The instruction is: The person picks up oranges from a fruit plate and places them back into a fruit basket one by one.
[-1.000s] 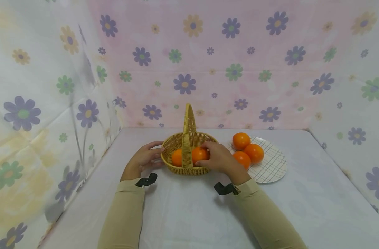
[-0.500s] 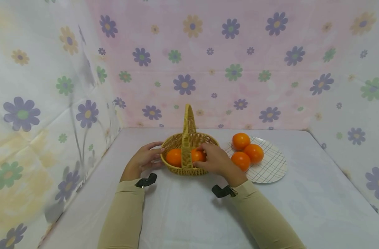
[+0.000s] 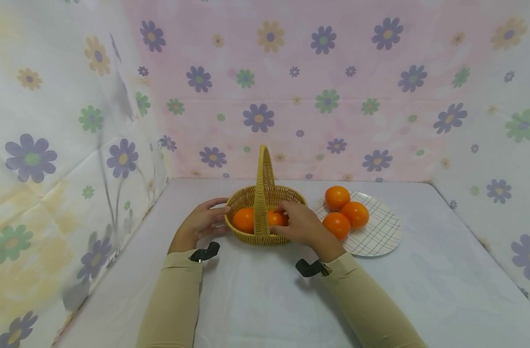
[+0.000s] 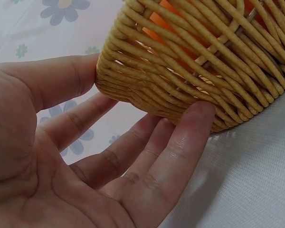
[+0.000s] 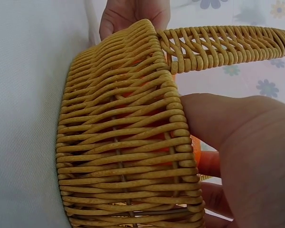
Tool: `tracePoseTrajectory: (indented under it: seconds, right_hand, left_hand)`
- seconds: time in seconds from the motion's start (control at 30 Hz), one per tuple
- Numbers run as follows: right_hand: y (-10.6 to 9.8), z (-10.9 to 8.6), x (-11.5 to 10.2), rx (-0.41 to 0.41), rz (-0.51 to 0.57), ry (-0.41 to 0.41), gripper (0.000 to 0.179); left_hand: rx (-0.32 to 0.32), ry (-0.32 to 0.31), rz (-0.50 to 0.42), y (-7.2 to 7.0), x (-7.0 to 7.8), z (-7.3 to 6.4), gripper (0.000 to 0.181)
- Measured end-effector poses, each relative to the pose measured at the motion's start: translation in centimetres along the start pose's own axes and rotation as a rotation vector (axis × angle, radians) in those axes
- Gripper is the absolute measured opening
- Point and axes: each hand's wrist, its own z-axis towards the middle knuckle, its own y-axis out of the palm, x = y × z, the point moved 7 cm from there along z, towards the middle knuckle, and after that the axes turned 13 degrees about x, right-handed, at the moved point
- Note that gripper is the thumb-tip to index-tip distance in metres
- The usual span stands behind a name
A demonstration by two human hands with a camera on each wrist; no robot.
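Note:
A yellow woven basket [image 3: 266,239] with a tall handle stands on the table. Inside it, left of the handle, lies one orange [image 3: 243,221]. My right hand [image 3: 303,223] reaches over the rim on the right and holds a second orange [image 3: 277,219] in the basket, thumb on the near side. In the right wrist view the basket's wall [image 5: 128,142] hides most of that fruit. My left hand [image 3: 204,220] touches the basket's left end; in the left wrist view its extended fingers [image 4: 175,156] rest against the weave.
To the right of the basket lies a white checked plate [image 3: 379,232] bearing three oranges [image 3: 355,215]. The right forearm passes close in front of it. Flowered cloth walls [image 3: 291,96] stand behind and at both sides of the white-covered table [image 3: 247,299].
My right hand has moved slightly left and down with its orange. The other orange in the basket has shifted left. My left hand has stayed at the basket's end.

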Motion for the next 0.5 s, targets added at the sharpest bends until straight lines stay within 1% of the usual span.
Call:
tracePoseTrajectory:
  seconds: [0.5]
  right_hand:
    - [0.04,0.05,-0.17,-0.013,0.028,-0.021,0.05]
  left_hand:
    - [-0.016,0.009,-0.001,0.02,0.05,0.0,0.058]
